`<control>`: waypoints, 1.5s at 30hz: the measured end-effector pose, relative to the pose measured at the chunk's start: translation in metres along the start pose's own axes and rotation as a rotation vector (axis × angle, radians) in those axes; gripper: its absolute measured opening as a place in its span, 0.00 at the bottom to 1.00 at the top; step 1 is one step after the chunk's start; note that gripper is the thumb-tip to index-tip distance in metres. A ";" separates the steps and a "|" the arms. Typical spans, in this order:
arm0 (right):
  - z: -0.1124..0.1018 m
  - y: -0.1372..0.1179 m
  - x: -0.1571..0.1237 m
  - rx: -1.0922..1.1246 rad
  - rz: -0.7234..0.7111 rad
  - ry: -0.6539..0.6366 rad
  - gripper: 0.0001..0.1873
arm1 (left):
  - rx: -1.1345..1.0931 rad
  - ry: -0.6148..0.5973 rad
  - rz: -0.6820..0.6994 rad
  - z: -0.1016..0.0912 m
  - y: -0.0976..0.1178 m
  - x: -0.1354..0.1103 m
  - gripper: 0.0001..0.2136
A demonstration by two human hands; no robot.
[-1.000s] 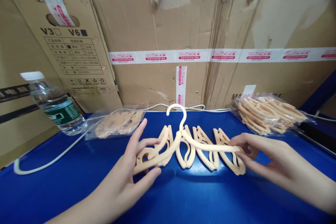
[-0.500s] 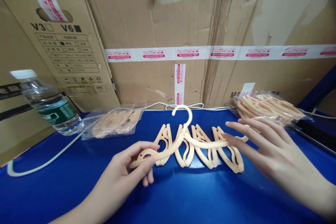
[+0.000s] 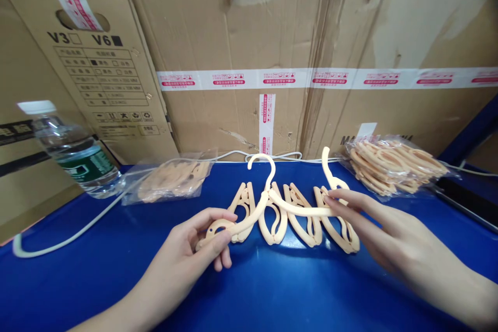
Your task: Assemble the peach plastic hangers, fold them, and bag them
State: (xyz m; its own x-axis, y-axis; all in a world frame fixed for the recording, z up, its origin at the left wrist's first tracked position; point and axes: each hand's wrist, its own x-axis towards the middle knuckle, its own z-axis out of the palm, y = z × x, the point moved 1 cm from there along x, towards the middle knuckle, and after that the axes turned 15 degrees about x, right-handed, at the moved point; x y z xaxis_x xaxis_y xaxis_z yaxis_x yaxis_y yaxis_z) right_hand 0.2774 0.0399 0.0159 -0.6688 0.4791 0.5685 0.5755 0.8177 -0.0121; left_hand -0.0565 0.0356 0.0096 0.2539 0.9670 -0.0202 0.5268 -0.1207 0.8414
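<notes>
A cream folding clothes hanger is held up in front of me, hook pointing upward. My left hand pinches the outer end of its left arm between thumb and fingers. At the other end, the fingers of my right hand close on the right arm by its joint, the thumb hidden. That arm's outer piece is folded upward. Behind the hanger, several folded hangers of the same kind lie in a row on the blue table.
Clear plastic bags of folded hangers lie at the back left and back right. A water bottle leans at the left. A white cable runs along the table's back. Cardboard boxes stand behind; a dark flat object lies far right.
The hanger's right outer piece has swung from lying outward to pointing up. My right hand has moved left and closed on the arm. The left hand keeps its hold.
</notes>
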 end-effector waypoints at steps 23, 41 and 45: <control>0.006 -0.001 0.015 1.061 0.834 0.242 0.17 | -0.204 0.257 -0.050 0.001 0.000 0.003 0.18; 0.024 -0.062 0.012 1.648 0.707 -0.212 0.17 | -0.236 0.129 0.051 0.029 0.018 -0.014 0.08; 0.027 -0.063 0.007 1.665 0.668 -0.181 0.23 | -0.168 0.211 0.114 0.027 0.018 -0.018 0.05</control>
State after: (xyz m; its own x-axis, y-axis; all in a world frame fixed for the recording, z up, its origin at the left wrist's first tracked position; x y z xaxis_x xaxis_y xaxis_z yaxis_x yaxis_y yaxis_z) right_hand 0.2239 0.0007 -0.0019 -0.6496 0.7594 0.0365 -0.2096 -0.1327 -0.9687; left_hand -0.0292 0.0103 0.0103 0.1200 0.9767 0.1781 0.3586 -0.2099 0.9096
